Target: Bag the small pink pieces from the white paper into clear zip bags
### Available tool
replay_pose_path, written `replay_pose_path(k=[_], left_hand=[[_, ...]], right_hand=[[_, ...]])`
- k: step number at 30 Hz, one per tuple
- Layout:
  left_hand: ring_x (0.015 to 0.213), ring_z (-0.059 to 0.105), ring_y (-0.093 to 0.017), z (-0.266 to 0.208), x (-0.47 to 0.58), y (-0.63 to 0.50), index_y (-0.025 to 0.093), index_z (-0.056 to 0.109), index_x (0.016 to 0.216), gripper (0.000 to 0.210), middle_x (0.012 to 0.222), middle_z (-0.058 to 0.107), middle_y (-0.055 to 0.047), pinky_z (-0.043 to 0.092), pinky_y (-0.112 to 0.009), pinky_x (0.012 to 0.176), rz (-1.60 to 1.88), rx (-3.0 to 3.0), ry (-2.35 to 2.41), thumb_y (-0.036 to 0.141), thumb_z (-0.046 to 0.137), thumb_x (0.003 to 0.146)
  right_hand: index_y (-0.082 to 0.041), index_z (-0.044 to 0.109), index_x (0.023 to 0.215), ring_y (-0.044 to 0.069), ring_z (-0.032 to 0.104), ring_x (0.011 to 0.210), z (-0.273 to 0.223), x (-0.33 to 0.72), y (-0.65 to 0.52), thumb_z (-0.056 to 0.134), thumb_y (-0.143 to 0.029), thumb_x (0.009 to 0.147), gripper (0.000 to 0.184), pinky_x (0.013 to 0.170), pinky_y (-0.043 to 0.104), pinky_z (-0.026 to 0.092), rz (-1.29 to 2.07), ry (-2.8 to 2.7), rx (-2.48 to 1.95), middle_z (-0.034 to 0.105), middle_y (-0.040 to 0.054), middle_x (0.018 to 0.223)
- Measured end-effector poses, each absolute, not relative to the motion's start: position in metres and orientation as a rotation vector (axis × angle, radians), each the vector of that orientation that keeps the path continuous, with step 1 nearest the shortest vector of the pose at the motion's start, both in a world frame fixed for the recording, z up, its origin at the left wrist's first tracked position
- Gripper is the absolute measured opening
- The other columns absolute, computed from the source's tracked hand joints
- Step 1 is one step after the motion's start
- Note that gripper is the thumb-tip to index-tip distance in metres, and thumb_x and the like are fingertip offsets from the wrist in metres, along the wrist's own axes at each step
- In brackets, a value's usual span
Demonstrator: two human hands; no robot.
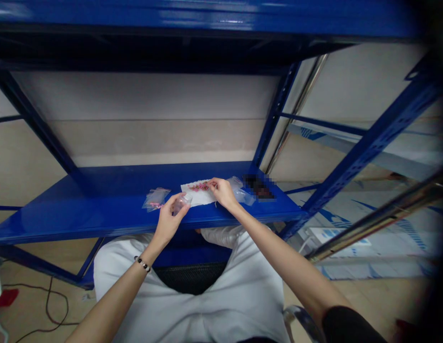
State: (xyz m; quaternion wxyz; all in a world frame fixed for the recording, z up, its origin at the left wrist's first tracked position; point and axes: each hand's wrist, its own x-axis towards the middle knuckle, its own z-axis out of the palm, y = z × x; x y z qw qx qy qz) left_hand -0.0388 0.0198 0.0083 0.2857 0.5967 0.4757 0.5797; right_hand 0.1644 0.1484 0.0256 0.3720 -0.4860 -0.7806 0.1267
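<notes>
My left hand (pixel 171 213) is wrapped round a small clear round container (pixel 180 204), held tilted just above the shelf's front part. Beside it lies a white sheet (pixel 203 196), perhaps paper or tissue, with a cluster of small pink and reddish beads (pixel 199 186) on it. My right hand (pixel 221 191) is over the sheet's right end, thumb and fingers pinched together at the edge of the beads. Whatever is between those fingertips is too small to see. Left of my left hand sit clear zip bags (pixel 156 197) with some pink beads inside.
More clear plastic bags (pixel 240 189) lie right of my right hand, beside a pixelated dark patch (pixel 260 187). All this rests on a blue metal shelf (pixel 110 190). Another blue shelf (pixel 207 14) hangs overhead, with blue uprights (pixel 367 128) at the sides. Cables (pixel 47 297) run across the floor.
</notes>
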Motion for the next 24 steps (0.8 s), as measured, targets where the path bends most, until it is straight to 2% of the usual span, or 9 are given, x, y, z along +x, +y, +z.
replay_pose_path(k=[8,12,17,24], left_hand=[[0.085,0.064,-0.016,0.002,-0.032,0.042,0.016,0.062,0.122,0.047,0.103,0.069,-0.008,0.050,-0.025,0.076,1.547,1.532,1.227,0.044,0.067,0.083],[0.084,0.063,-0.016,0.002,-0.033,0.043,0.016,0.062,0.121,0.047,0.100,0.069,-0.007,0.050,-0.025,0.076,1.525,1.524,1.210,0.043,0.068,0.083],[0.096,0.063,-0.018,0.001,-0.033,0.042,0.016,0.063,0.121,0.046,0.110,0.068,-0.009,0.047,-0.027,0.087,1.534,1.546,1.183,0.041,0.069,0.083],[0.083,0.062,-0.015,0.002,-0.034,0.039,0.014,0.063,0.122,0.048,0.102,0.069,-0.008,0.048,-0.026,0.080,1.477,1.555,1.179,0.042,0.068,0.083]], right_hand=[[-0.018,0.074,0.092,0.021,0.067,0.094,0.024,0.167,0.177,0.058,-0.013,0.086,0.018,0.083,0.027,0.046,0.204,-2.158,-1.420,0.074,0.0099,0.097],[-0.018,0.075,0.091,0.021,0.066,0.092,0.020,0.168,0.180,0.060,-0.012,0.084,0.017,0.083,0.026,0.046,0.217,-2.218,-1.409,0.074,0.0103,0.096],[-0.017,0.074,0.097,0.021,0.066,0.093,0.017,0.169,0.181,0.058,-0.012,0.087,0.020,0.082,0.026,0.045,0.202,-2.264,-1.393,0.074,0.0111,0.099],[-0.016,0.074,0.089,0.018,0.065,0.080,0.021,0.167,0.191,0.061,-0.015,0.085,0.013,0.073,0.024,0.043,0.216,-2.285,-1.399,0.074,0.0093,0.087]])
